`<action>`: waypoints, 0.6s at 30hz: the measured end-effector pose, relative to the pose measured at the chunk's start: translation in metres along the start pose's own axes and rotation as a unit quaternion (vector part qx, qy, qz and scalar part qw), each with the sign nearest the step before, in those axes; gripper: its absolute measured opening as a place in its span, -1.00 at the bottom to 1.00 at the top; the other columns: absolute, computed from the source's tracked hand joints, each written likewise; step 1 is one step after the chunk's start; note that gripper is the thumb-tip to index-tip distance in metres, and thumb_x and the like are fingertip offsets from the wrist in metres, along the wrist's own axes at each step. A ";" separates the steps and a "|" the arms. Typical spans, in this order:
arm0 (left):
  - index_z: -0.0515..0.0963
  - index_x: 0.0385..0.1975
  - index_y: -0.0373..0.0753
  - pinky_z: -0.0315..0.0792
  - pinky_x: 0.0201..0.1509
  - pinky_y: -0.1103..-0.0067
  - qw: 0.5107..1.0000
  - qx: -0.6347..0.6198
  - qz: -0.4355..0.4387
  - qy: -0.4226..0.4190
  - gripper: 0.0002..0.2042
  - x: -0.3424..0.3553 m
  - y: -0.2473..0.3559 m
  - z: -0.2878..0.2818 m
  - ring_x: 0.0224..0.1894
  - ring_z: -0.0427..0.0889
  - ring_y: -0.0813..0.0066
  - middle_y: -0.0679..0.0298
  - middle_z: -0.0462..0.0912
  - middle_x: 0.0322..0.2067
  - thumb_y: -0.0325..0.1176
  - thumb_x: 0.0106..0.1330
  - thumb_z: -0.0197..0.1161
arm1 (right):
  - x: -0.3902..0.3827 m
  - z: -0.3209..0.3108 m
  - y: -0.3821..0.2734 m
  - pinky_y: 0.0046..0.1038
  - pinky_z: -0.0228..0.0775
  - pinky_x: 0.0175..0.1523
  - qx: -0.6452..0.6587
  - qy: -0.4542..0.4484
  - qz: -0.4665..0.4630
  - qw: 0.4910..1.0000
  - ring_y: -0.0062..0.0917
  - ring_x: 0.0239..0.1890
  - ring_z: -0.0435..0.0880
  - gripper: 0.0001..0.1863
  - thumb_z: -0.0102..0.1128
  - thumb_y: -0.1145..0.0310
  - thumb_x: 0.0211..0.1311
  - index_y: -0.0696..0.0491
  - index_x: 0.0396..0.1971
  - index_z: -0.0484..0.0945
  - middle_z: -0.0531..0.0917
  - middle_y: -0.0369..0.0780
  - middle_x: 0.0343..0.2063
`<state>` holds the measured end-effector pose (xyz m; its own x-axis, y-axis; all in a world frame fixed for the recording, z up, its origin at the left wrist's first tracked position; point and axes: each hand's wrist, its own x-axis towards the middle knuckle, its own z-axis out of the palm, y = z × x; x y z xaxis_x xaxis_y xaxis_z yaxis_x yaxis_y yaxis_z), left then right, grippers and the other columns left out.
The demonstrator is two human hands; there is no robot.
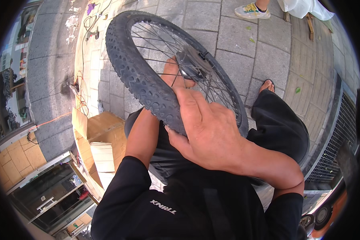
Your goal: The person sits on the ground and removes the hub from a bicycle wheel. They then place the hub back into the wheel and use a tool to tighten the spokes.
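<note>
Right fingers: I see my right hand [206, 130] wrapped over the knobby tyre [142, 78], fingers curled around the tread near the lower edge, thumb underneath. It is clamped on the rubber.
Left fingers: my left hand [174, 74] reaches up behind the tyre into the spokes [160, 44], fingertips pressed by the hub [192, 64]. Whether they close on anything I cannot tell, as the tyre hides most of the hand.
Why held so: I judge one hand steadies the rim from inside while the other bears on the tread, keeping the wheel tilted across my lap.
Wheel: a wide black bicycle wheel, chunky studded tread, thin metal spokes, dark hub with a disc. It rests against my knees, its top leaning away over the grey paving stones [236, 36].
Around: a cardboard box [104, 136] to my left; another person's sneaker [252, 11] far off.
</note>
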<state>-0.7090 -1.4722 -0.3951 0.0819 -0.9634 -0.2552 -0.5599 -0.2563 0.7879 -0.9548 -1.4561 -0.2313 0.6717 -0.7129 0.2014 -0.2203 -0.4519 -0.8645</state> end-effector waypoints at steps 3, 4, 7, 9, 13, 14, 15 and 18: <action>0.47 0.32 -0.35 0.51 0.27 0.41 0.995 -0.098 -0.015 -0.017 -0.11 0.003 -0.005 0.002 0.12 0.64 0.34 0.17 0.67 0.03 -0.49 -0.15 0.75 | 0.000 0.000 0.000 -0.15 0.64 -0.25 -0.005 0.009 -0.008 1.000 -0.09 -0.36 0.78 -0.10 0.57 0.24 0.18 0.33 0.41 0.31 0.65 0.06 0.00; 0.48 0.32 -0.35 0.51 0.26 0.40 0.987 -0.156 -0.028 -0.030 -0.11 0.004 -0.009 0.002 0.11 0.65 0.32 0.16 0.68 0.02 -0.49 -0.15 0.75 | 0.001 -0.001 -0.001 -0.16 0.63 -0.25 -0.006 0.006 -0.011 1.000 -0.11 -0.36 0.78 -0.12 0.55 0.24 0.19 0.38 0.38 0.33 0.66 0.07 -0.03; 0.44 0.30 -0.40 0.54 0.13 0.44 1.000 0.001 0.017 -0.014 -0.12 0.007 -0.009 -0.001 0.04 0.63 0.37 0.15 0.61 0.05 -0.57 -0.14 0.76 | 0.002 -0.002 -0.001 -0.19 0.62 -0.26 -0.006 -0.002 -0.015 1.000 -0.14 -0.37 0.78 -0.16 0.51 0.25 0.19 0.46 0.33 0.35 0.67 0.09 -0.10; 0.47 0.27 -0.41 0.54 0.14 0.43 1.000 -0.020 -0.010 -0.015 -0.13 0.007 0.001 -0.003 0.03 0.63 0.36 0.16 0.62 0.02 -0.56 -0.17 0.76 | 0.002 -0.003 -0.001 -0.19 0.62 -0.26 -0.007 -0.003 -0.012 1.000 -0.14 -0.37 0.78 -0.17 0.51 0.26 0.19 0.46 0.32 0.36 0.67 0.10 -0.10; 0.50 0.24 -0.40 0.55 0.08 0.41 0.998 0.001 0.044 0.053 -0.13 -0.001 0.000 0.002 -0.05 0.66 0.35 0.19 0.67 -0.11 -0.52 -0.22 0.77 | 0.001 -0.002 -0.001 -0.19 0.63 -0.26 -0.007 0.004 -0.014 1.000 -0.13 -0.38 0.77 -0.16 0.53 0.25 0.19 0.42 0.34 0.35 0.66 0.09 -0.08; 0.52 0.22 -0.40 0.56 0.07 0.41 0.995 0.051 0.075 0.043 -0.15 0.000 -0.002 0.000 -0.07 0.66 0.34 0.18 0.68 -0.13 -0.50 -0.22 0.77 | 0.000 0.000 0.000 -0.18 0.63 -0.27 -0.003 0.006 -0.012 1.000 -0.12 -0.38 0.77 -0.13 0.55 0.24 0.19 0.39 0.37 0.33 0.65 0.07 -0.05; 0.53 0.21 -0.39 0.56 0.06 0.41 0.989 0.101 0.105 0.033 -0.16 0.003 -0.003 -0.004 -0.08 0.67 0.34 0.18 0.69 -0.15 -0.49 -0.23 0.77 | 0.000 0.001 0.001 -0.17 0.63 -0.28 0.001 0.008 -0.010 1.000 -0.11 -0.38 0.77 -0.11 0.57 0.24 0.18 0.35 0.39 0.31 0.65 0.06 -0.02; 0.57 0.17 -0.37 0.58 0.05 0.41 0.995 0.050 0.078 0.027 -0.20 0.005 -0.003 -0.003 -0.11 0.69 0.34 0.19 0.73 -0.17 -0.45 -0.22 0.76 | 0.000 0.001 0.001 -0.17 0.63 -0.28 0.002 0.009 -0.011 1.000 -0.10 -0.38 0.77 -0.11 0.57 0.24 0.19 0.36 0.39 0.31 0.65 0.06 -0.03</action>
<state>-0.7043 -1.4762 -0.3966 0.0295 -0.9944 -0.1011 -0.6480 -0.0960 0.7556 -0.9540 -1.4561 -0.2332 0.6634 -0.7124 0.2287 -0.2032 -0.4657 -0.8613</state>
